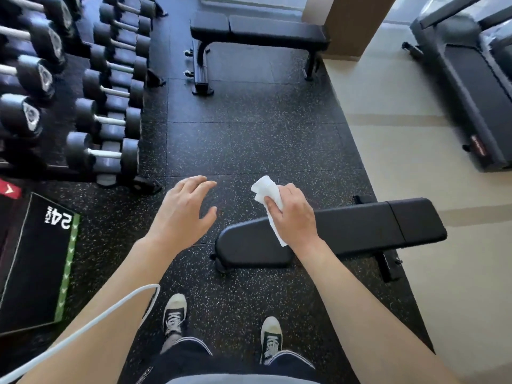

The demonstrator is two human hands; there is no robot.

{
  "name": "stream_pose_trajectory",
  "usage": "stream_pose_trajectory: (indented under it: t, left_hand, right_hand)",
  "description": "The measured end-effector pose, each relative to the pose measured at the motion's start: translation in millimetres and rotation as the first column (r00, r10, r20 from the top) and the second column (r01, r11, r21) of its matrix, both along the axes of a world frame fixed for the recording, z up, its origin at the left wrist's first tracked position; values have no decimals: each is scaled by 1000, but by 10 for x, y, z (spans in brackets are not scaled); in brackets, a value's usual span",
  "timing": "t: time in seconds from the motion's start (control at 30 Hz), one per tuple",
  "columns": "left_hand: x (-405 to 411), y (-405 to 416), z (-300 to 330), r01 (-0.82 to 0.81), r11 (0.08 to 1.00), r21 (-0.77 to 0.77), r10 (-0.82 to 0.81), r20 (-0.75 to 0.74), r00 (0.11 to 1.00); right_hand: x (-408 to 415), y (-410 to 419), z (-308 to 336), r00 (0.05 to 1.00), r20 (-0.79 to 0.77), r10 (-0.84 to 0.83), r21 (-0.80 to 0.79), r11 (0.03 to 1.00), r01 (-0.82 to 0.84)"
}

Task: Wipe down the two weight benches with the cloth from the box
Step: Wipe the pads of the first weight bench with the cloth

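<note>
I stand on the dark speckled rubber floor (249, 139) with the crumpled white cloth (267, 194) already in my right hand (295, 217). This grip is closed around the cloth: the thumb and the curled fingers pinch it, one end sticks up above the fingers and the other end hangs down below the palm. My left hand (180, 214) holds nothing; its fingers are spread and relaxed above the floor.

The cloth is over the near black padded weight bench (360, 225), toward its left end, but I cannot tell if it touches the pad already. The second black padded weight bench (260, 30) stands well apart, farther in front of me, near the brown pillar (357, 23).

I judge that the task is at its beginning. The cloth is taken, so this part is done. On both pads I see no wet trace, so I think both benches are left to wipe, the near one first.

About containers: the large black box with the white marking "24" and a green edge (36, 261) lies at my left, beside the rack of black dumbbells (105, 117). I see only its closed outer faces, so I cannot say what is inside.
</note>
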State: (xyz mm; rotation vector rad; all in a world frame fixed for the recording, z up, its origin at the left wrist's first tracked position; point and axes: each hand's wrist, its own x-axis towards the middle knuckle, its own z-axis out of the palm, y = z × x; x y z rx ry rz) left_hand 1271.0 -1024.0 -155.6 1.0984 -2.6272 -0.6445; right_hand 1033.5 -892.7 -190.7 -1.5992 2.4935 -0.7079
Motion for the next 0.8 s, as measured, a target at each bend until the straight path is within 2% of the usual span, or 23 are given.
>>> stream_pose_trajectory:
  t: [0.13,0.33,0.6,0.8]
  left_hand:
    - [-97,476,-198,-119,993,21,118,19,993]
    - [-86,1041,-602,-208,976,71,201,94,975]
    - [-177,835,-1546,-72,996,43,63,183,981]
    - [-248,562,-2705,-98,993,69,88,129,988]
  right_hand:
    - [-333,152,-220,994,28,106,20,994,-106]
    - [-435,289,-669,972,139,189,74,977,-201]
    - [-345,212,-1642,968,142,207,89,971,-221]
    - [-271,-48,-2705,971,135,197,45,978,-205]
